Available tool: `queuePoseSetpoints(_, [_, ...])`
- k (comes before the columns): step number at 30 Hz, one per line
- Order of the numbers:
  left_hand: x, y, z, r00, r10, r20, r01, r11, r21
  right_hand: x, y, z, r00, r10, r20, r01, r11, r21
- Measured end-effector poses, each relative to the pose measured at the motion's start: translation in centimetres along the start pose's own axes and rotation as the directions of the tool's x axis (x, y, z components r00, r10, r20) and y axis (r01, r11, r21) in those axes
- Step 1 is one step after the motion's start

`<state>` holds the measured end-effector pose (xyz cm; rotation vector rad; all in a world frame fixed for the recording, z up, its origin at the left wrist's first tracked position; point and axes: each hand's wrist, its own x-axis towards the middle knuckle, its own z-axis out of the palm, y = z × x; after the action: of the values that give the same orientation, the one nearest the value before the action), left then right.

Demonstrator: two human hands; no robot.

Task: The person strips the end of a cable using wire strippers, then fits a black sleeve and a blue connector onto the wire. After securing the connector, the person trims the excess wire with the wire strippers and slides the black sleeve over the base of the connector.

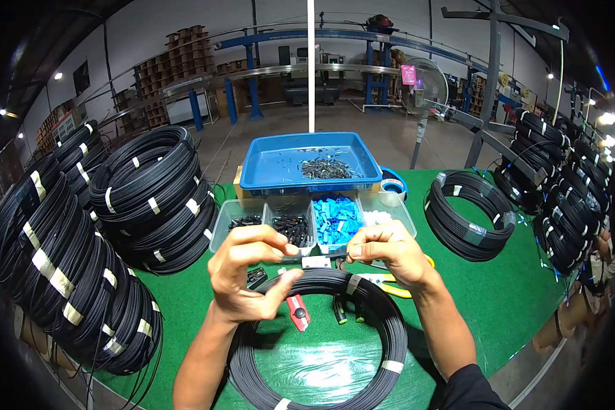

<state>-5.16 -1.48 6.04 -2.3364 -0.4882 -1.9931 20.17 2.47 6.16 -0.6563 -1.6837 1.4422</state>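
My left hand [249, 273] is raised over the back of a coil of black cable [319, 277]. Its thumb stands apart from the curled fingers. Level with it, my right hand [389, 254] pinches a thin black cable end [343, 253] between thumb and forefinger. A dark strip runs toward the left fingertips; whether they touch it I cannot tell. Inside the coil's ring lies a red cutter-like tool [298, 313], along with dark tools with green ends [339, 311]. Yellow-handled pliers [394, 290] lie partly beneath my right hand.
Behind my hands, a clear divided box [220, 225] holds black, blue and white small parts. Beyond it, a blue tray [253, 179] contains dark scraps. Stacked cable coils [150, 191] crowd the left; another coil [470, 229] lies right on the green table [424, 307].
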Motion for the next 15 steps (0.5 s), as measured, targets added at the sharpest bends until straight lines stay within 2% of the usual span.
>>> queuePoseSetpoints(3, [-0.2,0.2,0.7,0.998,0.038,0.058,-0.042,0.998,0.055,-0.2,-0.1,0.4,1.0,0.011,0.016,-0.01,0.999,-0.05])
queuePoseSetpoints(6, [-0.3,0.3,1.3,0.997,0.049,0.059,-0.05,0.998,0.029,-0.2,-0.1,0.8,0.999,0.022,0.025,-0.021,0.999,-0.031])
queuePoseSetpoints(8, [-0.8,-0.3,1.3,0.987,0.083,0.14,-0.09,0.995,0.048,-0.2,0.0,1.0,1.0,0.01,0.021,-0.009,0.999,-0.038])
queuePoseSetpoints(12, [-0.6,-0.4,0.8,0.992,0.05,0.119,-0.057,0.997,0.05,-0.1,0.2,0.6,1.0,-0.013,0.026,0.014,0.999,-0.041])
queuePoseSetpoints(13, [-0.6,-0.4,0.6,0.998,0.017,0.054,-0.019,0.999,0.039,0.0,0.2,0.2,1.0,0.004,0.011,-0.003,0.998,-0.06])
queuePoseSetpoints(15, [-0.6,-1.0,-0.3,0.998,-0.07,-0.005,0.069,0.984,-0.162,0.0,-0.1,-0.2,1.0,0.019,-0.004,-0.019,0.996,-0.085])
